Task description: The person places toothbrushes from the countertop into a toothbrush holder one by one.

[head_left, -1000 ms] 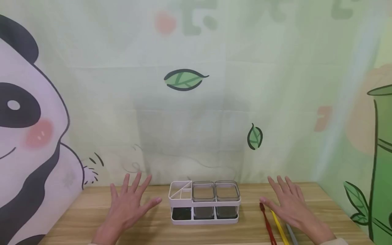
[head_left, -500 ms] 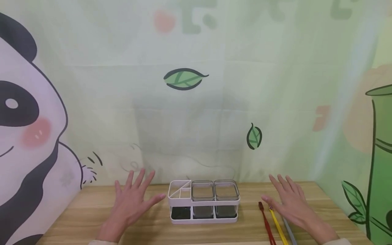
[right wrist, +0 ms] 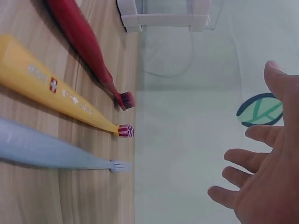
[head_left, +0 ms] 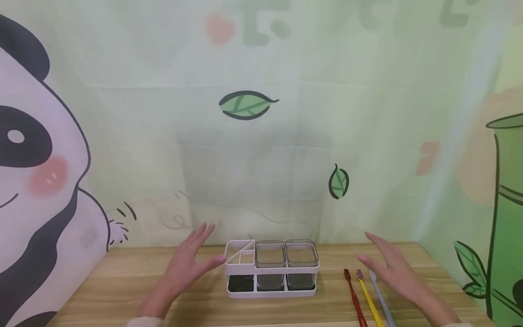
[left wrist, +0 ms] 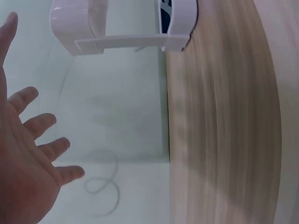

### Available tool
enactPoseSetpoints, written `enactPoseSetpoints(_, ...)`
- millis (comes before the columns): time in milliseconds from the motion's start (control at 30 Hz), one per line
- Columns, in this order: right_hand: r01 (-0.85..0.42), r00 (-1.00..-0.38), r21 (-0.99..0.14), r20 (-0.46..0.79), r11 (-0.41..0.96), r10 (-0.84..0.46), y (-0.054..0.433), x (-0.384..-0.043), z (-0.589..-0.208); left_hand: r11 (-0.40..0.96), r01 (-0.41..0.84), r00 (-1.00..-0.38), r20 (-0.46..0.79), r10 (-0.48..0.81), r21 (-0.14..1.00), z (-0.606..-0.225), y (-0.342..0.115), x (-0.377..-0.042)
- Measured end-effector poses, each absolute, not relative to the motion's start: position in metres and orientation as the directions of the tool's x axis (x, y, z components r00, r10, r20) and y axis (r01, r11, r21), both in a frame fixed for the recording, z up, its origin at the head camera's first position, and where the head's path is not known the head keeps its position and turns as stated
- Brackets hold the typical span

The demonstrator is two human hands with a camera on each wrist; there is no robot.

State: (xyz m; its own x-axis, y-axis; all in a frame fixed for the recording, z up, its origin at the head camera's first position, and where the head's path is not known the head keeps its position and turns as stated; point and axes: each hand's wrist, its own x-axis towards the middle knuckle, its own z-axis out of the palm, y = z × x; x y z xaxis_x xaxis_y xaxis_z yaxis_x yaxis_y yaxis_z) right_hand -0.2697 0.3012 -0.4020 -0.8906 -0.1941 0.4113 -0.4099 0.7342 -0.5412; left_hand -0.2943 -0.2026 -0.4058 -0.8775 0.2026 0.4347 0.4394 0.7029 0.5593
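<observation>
My left hand (head_left: 184,268) is raised over the table to the left of a white toothbrush holder (head_left: 271,294), its thumb close to the holder's left side. The fingers are straight and spread in the left wrist view, holding nothing. My right hand (head_left: 396,272) hovers at the right, also with straight fingers and nothing in it. Beside it on the table lie a red toothbrush (head_left: 354,297), a yellow toothbrush (head_left: 369,299) and a light blue toothbrush (head_left: 382,297), heads pointing away from me. Two clear cups (head_left: 301,254) sit in the holder, right of its divided compartment (head_left: 241,254).
The wooden table (head_left: 110,290) ends at a pale green cloth backdrop (head_left: 261,181) just behind the holder. A panda print (head_left: 41,181) covers its left part, with a bamboo print (head_left: 510,204) on the right.
Both hands have turned from palms down to palms facing inward. My left hand has shifted right toward the holder; my right has moved slightly right, uncovering the light blue toothbrush's head.
</observation>
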Motion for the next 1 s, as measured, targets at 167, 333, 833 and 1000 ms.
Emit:
enactPoseSetpoints(167, -0.349, -0.924, -0.598, 0.348, 0.722, -0.158, 0.305, -0.267, -0.401, 0.613, 0.442, -0.885, 0.429, 0.181, 0.655, -0.407, -0.199, -0.296)
enactPoseSetpoints(333, -0.269, -0.957, -0.666, 0.266, 0.695, -0.115, 0.307, -0.264, -0.401, 0.555, 0.379, -0.919, 0.371, 0.133, 0.741, -0.409, -0.194, -0.299)
enactPoseSetpoints(833, -0.138, -0.989, -0.760, 0.140, 0.635, -0.047, 0.318, -0.263, -0.409, 0.305, 0.362, -0.931, 0.331, 0.151, 0.881, -0.420, -0.181, -0.303)
enactPoseSetpoints(1000, -0.167, -0.982, -0.785, 0.187, 0.596, -0.029, 0.318, -0.263, -0.412, 0.275, 0.377, -0.925, 0.343, 0.163, 0.885, -0.420, -0.180, -0.304)
